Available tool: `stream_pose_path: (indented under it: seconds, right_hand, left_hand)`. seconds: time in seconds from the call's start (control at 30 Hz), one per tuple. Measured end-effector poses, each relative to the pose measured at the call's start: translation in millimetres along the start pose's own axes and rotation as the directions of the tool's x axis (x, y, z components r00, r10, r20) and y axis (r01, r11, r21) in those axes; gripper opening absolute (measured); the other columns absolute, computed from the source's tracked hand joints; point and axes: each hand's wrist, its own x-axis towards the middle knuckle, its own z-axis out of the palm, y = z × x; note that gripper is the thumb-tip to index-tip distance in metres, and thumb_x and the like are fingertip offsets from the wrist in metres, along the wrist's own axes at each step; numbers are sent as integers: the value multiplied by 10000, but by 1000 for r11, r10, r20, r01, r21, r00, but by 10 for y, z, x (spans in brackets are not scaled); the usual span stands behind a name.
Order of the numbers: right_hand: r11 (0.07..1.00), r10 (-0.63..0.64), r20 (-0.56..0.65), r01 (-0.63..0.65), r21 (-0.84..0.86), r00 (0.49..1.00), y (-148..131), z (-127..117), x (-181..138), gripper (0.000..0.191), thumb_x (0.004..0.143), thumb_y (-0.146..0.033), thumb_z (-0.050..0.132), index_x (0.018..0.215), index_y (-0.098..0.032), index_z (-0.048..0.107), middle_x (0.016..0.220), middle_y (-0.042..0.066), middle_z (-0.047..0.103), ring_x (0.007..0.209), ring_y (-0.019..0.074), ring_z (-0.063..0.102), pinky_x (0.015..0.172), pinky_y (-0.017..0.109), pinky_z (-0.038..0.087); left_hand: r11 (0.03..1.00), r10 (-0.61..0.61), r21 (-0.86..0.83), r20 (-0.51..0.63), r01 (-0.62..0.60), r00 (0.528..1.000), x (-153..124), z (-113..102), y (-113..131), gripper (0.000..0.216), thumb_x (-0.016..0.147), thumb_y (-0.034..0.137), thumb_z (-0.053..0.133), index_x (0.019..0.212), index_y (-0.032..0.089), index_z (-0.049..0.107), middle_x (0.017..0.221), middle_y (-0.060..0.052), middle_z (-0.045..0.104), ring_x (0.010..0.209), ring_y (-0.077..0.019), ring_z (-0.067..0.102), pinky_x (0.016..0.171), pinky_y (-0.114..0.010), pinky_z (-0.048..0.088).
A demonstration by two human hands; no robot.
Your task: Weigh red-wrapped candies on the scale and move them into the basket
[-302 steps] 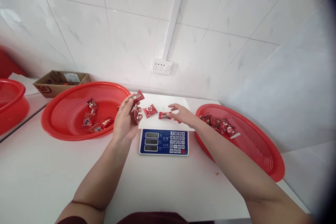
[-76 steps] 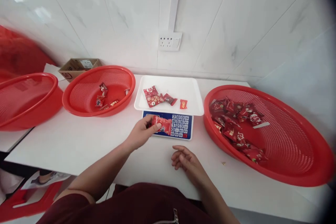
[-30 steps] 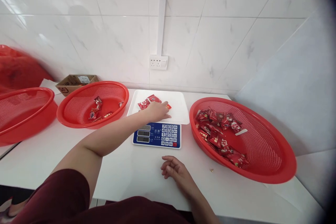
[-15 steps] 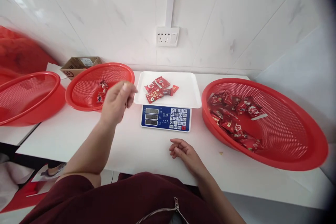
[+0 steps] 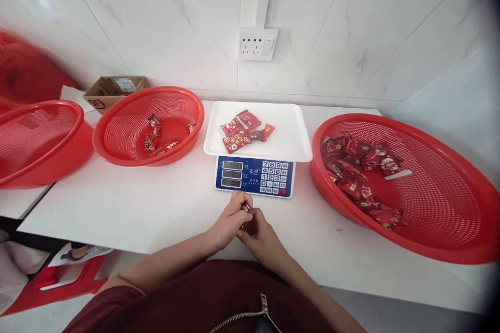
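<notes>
A: Hands?
B: Left hand (image 5: 227,222) and right hand (image 5: 261,235) together on the white tabletop (image 5: 156,208), fingertips touching; left pinched, right loosely curled; something small between them or not: cannot tell.
A: Nearest thing?
B: Digital scale (image 5: 253,177), just beyond the fingertips; candy packets (image 5: 239,134) heaped on its white tray (image 5: 291,135) further out, probably to load the pan; untouched by either hand.
A: Baskets?
B: Large red mesh basket (image 5: 441,203) right of the right hand, heap of like packets inside; smaller red mesh basket (image 5: 121,135) out left of the left hand, only a few packets; likely flanking the scale for easy reach.
A: Readable text?
B: Keypad digits 0–9 clear; two Chinese characters beside them, looks like 志准; display rows and packet print too small; label on cardboard box (image 5: 115,88) unreadable.
</notes>
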Motion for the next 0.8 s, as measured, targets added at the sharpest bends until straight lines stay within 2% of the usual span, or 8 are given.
stream_pose_path:
  seconds: [0.17,0.3,0.4,0.53,0.63,0.7,0.8]
  right_hand:
    - [989,-9,-79,20,146,997,82,-97,32,267,872,-453,453,978,-208,463,760,10,564,676,144,551,657,306,459]
    - [995,24,-72,-17,101,997,40,-238,-17,297,861,-473,461,956,-199,527,777,29,605,659,141,543,652,298,459]
    - [999,42,-56,-40,36,998,1,-300,-54,314,842,-474,493,981,-198,546,851,45,626,703,153,556,675,304,457]
    - [984,38,-61,-49,-173,997,-41,-303,-67,299,851,-467,476,807,-186,568,771,34,622,679,156,542,635,286,427]
    - [953,0,-67,-20,-302,998,-88,-274,-57,310,867,-443,447,715,-192,545,689,15,606,630,149,529,597,268,402]
    - [947,-35,-49,17,-322,998,-129,-259,-48,294,872,-424,444,715,-196,545,684,12,611,612,145,528,586,261,397]
    - [950,-52,-39,37,-311,998,-182,-258,-35,283,872,-419,451,712,-203,539,668,5,618,596,143,532,582,257,398]
  left_hand:
    - [999,-4,41,116,-1,993,52,-89,49,169,738,157,474,891,222,444,760,42,428,578,-95,470,535,-240,420]
    - [980,70,182,86,-85,994,111,-174,-13,166,778,266,577,916,189,528,805,11,511,716,-119,509,681,-256,433]
    - [965,108,231,76,-123,991,137,-209,-68,200,776,335,611,881,170,568,811,-16,566,746,-143,533,702,-271,434]
    - [970,105,210,92,-122,990,154,-221,-106,235,766,373,628,850,164,561,771,-13,571,713,-139,538,667,-260,436]
    - [978,30,197,189,-68,982,156,-225,-100,254,773,397,616,841,168,530,700,16,543,634,-119,518,602,-242,422]
    - [983,-5,181,256,-43,967,153,-229,-84,273,769,413,616,843,169,517,657,34,522,584,-109,501,561,-230,403]
    - [989,-9,144,284,-34,959,151,-237,-61,302,765,444,610,846,169,515,643,39,519,563,-106,498,547,-228,394]
